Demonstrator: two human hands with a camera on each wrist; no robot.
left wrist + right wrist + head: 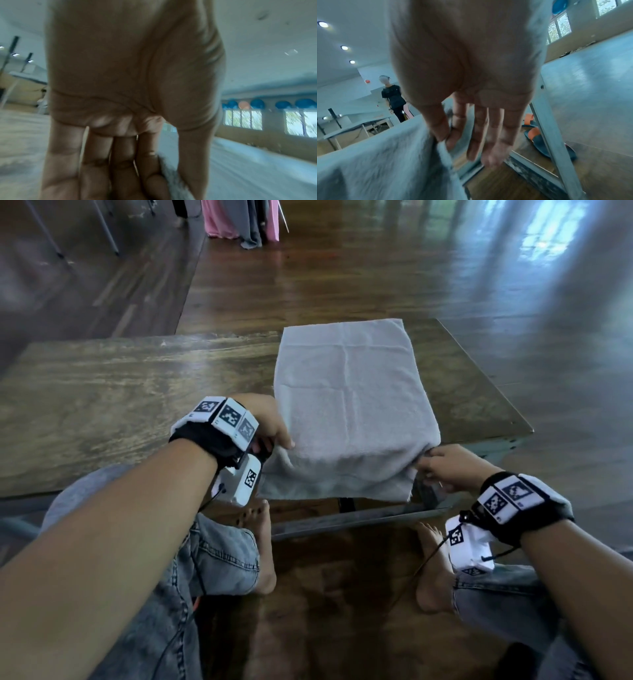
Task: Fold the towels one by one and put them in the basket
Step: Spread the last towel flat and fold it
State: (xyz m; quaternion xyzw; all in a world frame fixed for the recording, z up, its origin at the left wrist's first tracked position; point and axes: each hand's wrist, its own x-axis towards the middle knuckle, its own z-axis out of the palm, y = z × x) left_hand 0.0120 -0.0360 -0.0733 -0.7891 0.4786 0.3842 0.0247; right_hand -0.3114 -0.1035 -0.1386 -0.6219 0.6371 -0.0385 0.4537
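A grey towel [352, 402] lies lengthwise on the right part of the wooden table [102, 392], its near end hanging over the front edge. My left hand [270, 426] pinches the towel's near left edge; in the left wrist view the grey towel [171, 175] sits between thumb and fingers [150, 162]. My right hand [442, 465] pinches the near right corner at the table edge. In the right wrist view thumb and forefinger close on the towel [385, 162], while the other fingers [496, 135] hang straight. No basket shows in any view.
The table's metal frame [359, 520] and leg [556, 142] run below the towel's hanging end. My knees and bare feet [263, 549] are under the front edge. Another person [393, 100] stands far off beside other tables. Hanging clothes [239, 220] stand on the far floor.
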